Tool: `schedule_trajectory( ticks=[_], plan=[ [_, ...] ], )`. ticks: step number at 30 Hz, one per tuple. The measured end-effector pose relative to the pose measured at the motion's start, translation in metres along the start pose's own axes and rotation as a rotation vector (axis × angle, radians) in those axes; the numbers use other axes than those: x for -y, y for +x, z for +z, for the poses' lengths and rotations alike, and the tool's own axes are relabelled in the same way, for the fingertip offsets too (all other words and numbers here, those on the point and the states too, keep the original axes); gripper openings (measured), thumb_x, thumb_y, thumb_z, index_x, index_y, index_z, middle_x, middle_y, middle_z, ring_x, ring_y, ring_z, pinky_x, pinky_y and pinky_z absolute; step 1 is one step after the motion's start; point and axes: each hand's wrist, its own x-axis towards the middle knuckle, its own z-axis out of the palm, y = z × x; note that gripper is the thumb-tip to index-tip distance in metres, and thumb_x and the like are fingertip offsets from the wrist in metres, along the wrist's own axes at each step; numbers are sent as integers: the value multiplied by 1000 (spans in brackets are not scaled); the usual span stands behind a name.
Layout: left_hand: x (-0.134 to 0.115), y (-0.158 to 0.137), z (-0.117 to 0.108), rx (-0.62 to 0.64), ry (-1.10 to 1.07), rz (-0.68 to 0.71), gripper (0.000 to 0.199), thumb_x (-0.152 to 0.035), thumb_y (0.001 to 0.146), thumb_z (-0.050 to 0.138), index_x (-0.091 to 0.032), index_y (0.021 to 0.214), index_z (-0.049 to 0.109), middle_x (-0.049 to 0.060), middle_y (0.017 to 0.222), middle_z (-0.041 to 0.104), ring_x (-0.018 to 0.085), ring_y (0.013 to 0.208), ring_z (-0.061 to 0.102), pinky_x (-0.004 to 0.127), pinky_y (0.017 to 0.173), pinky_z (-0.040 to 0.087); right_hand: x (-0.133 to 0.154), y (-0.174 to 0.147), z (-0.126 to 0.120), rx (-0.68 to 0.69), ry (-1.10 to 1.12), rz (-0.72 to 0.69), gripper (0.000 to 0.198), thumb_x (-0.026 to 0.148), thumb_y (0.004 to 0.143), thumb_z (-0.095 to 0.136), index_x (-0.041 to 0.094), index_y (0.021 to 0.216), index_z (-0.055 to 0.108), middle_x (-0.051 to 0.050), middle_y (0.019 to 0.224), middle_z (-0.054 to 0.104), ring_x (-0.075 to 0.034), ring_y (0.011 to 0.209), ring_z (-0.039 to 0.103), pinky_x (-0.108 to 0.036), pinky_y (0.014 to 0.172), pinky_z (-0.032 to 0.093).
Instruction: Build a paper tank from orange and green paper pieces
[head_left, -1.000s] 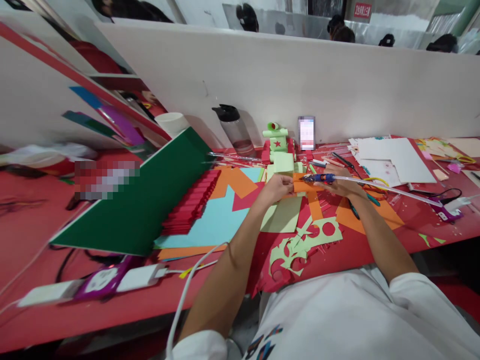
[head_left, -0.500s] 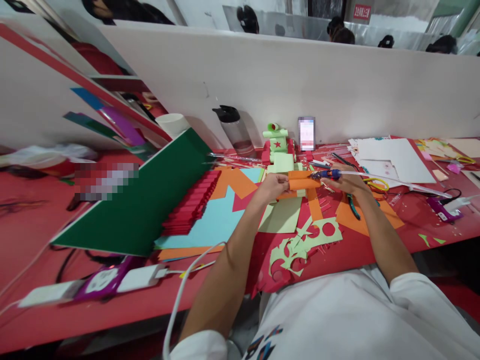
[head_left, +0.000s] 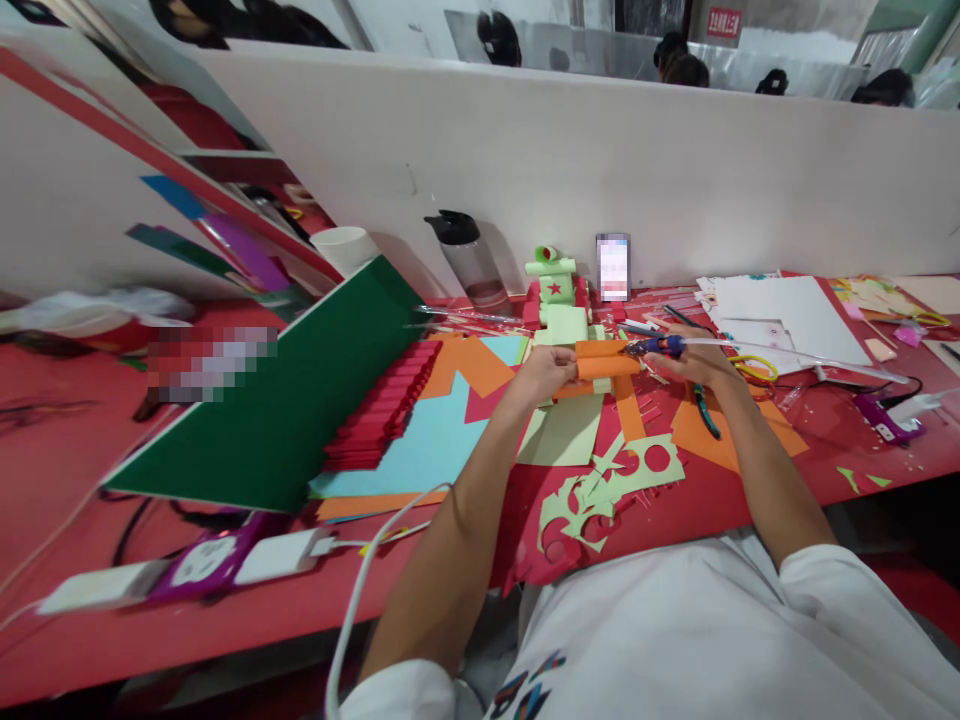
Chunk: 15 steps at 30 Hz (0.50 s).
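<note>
My left hand (head_left: 551, 372) pinches the left end of a folded orange paper piece (head_left: 609, 365). In my right hand (head_left: 694, 362) is a blue glue gun (head_left: 661, 346), its tip against the orange paper's right part and a long clear glue stick (head_left: 757, 355) jutting from its back. Just behind the hands stands a light green paper model (head_left: 566, 322) with a red star and red sides. Below them lie a pale green sheet (head_left: 562, 432), an orange strip (head_left: 628, 408) and cut green scraps (head_left: 611, 490).
At left, a green board (head_left: 270, 400) leans over red paper rolls (head_left: 382, 405) and blue sheets (head_left: 435, 450). A bottle (head_left: 471, 265) and a phone (head_left: 613, 268) stand by the white partition (head_left: 525, 150). Teal-handled pliers (head_left: 706, 412), yellow scissors (head_left: 756, 368) and power strips (head_left: 210, 565) lie around.
The glue gun has shifted very slightly to the right along the orange paper, and its glue stick with it. My left hand keeps its hold in nearly the same place.
</note>
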Motion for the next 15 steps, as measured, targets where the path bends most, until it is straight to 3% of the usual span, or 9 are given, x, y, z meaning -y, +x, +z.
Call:
schedule_trajectory(
  ticks=[8, 15],
  plan=[
    [0, 1, -3, -5, -18, -15, 14, -22, 65, 77, -15, 76, 76, 0, 64, 73, 16, 65, 71, 25, 69, 61, -14, -1, -4, 0, 20, 95, 47, 70, 90, 61, 23, 92, 68, -8, 90, 72, -25, 80, 64, -35, 73, 49],
    [-2, -1, -3, -1, -11, -18, 11, -19, 66, 74, -15, 76, 76, 1, 65, 74, 17, 67, 72, 25, 70, 61, -12, 0, -3, 11, 121, 44, 44, 67, 91, 63, 23, 91, 67, -7, 95, 74, -26, 88, 67, -35, 78, 51]
  ],
)
